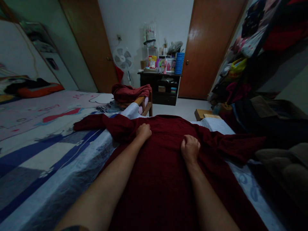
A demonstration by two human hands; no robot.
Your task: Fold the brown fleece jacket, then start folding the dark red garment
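Observation:
A dark red long-sleeved shirt (163,173) lies spread out in front of me, its sleeves reaching to both sides. On its upper left part, near the shoulder, my left hand (144,131) is closed with the fingers curled on the cloth. My right hand (191,147) is likewise closed on the cloth, farther right and slightly nearer to me. The fingertips of both hands are largely hidden. Under the shirt, a white cloth (250,183) with grey markings shows at the right edge.
A bed with a patterned blanket (60,138) stretches along the left. Folded reddish cloth (131,93) rests by a wooden frame (147,109). Beyond stand a white fan (123,59) and a dark cabinet (158,91). Piled clothes (276,118) crowd the right side.

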